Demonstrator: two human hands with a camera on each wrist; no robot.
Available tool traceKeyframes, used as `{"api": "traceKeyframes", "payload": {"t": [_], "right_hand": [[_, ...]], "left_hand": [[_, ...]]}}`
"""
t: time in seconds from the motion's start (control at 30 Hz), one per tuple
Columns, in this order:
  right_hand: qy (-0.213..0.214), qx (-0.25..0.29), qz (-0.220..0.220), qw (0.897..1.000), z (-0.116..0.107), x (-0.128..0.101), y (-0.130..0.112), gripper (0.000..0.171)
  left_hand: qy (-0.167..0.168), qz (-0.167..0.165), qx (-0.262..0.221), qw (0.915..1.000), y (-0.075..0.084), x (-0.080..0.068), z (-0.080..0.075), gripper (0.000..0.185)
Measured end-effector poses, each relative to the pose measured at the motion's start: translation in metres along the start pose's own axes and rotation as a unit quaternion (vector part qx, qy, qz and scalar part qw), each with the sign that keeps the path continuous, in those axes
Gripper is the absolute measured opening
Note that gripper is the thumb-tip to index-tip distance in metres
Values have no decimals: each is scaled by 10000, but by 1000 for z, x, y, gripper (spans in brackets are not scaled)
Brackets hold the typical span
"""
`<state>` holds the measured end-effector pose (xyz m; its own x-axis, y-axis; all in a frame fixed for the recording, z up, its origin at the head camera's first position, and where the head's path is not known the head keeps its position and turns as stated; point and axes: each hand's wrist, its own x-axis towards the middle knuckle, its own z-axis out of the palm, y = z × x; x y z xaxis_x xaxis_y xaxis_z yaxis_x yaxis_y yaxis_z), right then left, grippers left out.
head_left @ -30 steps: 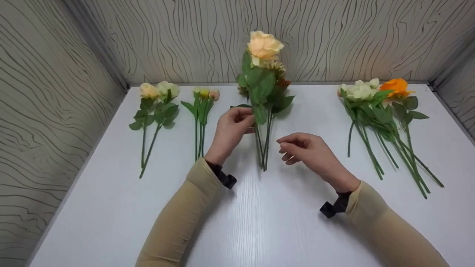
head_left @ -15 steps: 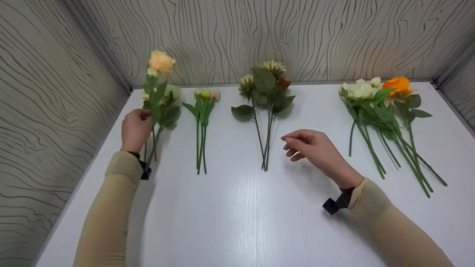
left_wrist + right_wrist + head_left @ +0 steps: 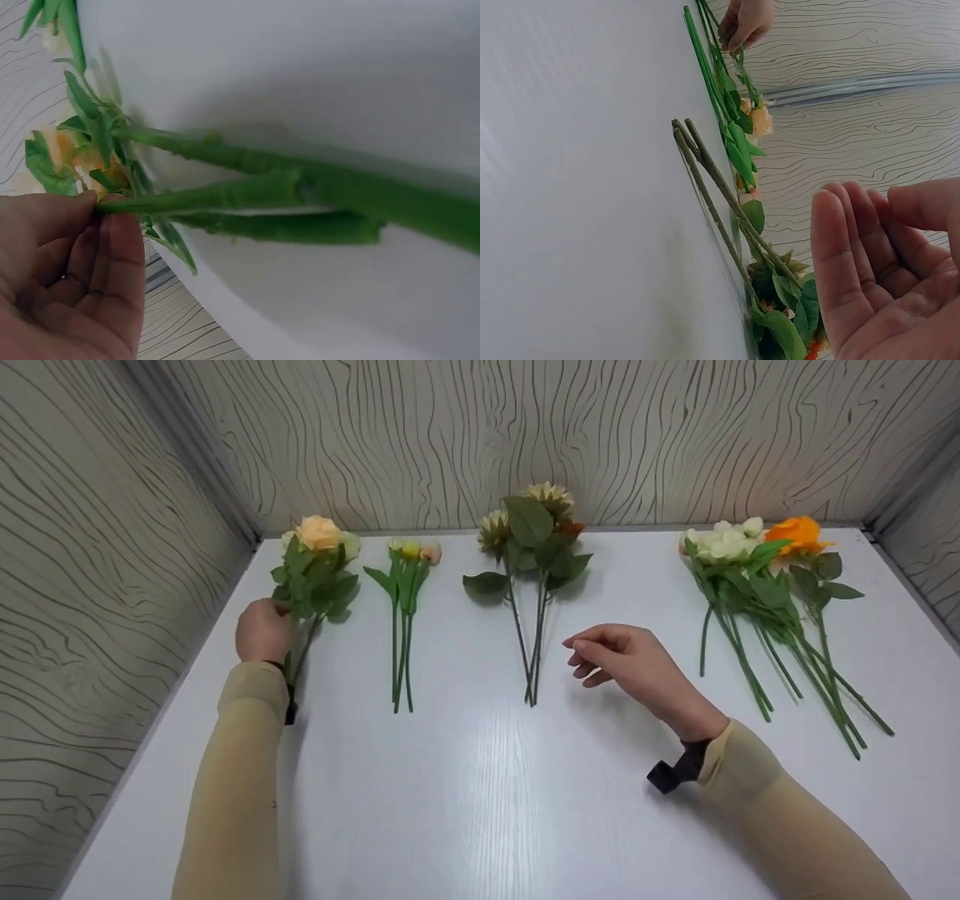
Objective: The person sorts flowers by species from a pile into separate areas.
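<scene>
At the far left of the table, my left hand (image 3: pixel 265 630) pinches the stem of a peach rose (image 3: pixel 318 533). That rose lies over two other roses, pale green and peach, mostly hidden under its bloom and leaves. In the left wrist view, thumb and fingers grip one green stem (image 3: pixel 217 196), with two more stems close beside it. My right hand (image 3: pixel 619 660) hovers over the table with loosely bent fingers and holds nothing. Nearest to it is a bunch of daisy-like flowers (image 3: pixel 551 499) with dark stems, left of its fingertips.
Several tulips (image 3: pixel 405 585) lie between the left roses and the middle bunch. On the right lies a heap of white flowers (image 3: pixel 724 542) and an orange rose (image 3: pixel 799 536), stems splayed toward the front. A patterned wall (image 3: pixel 420 442) stands behind the white table (image 3: pixel 465 810).
My left hand has carried the peach rose from the middle bunch to the far left and lowered it onto the roses there. The right hand has stayed nearly still.
</scene>
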<state>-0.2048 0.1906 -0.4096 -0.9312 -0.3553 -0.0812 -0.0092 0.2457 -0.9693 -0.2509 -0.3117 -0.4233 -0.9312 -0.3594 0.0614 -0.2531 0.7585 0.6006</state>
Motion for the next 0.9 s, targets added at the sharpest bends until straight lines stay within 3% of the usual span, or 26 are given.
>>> {"api": "traceKeyframes", "payload": {"t": [0.4, 0.53, 0.7, 0.8, 0.9], "right_hand": [[-47, 109, -24, 9999, 0, 1, 2, 35], [-42, 65, -11, 10000, -2, 2, 4, 38], [51, -25, -19, 10000, -7, 4, 6, 39], [123, -113, -37, 9999, -11, 5, 7, 39], [192, -202, -41, 9996, -14, 6, 9, 39]], "left_hand": [[-133, 139, 86, 9998, 1, 0, 0, 21], [37, 329, 41, 9994, 9, -1, -1, 20], [414, 801, 62, 9959, 42, -7, 9, 36], [386, 1236, 38, 9916, 71, -18, 23, 43], [212, 1897, 40, 9816, 102, -40, 43, 45]]}}
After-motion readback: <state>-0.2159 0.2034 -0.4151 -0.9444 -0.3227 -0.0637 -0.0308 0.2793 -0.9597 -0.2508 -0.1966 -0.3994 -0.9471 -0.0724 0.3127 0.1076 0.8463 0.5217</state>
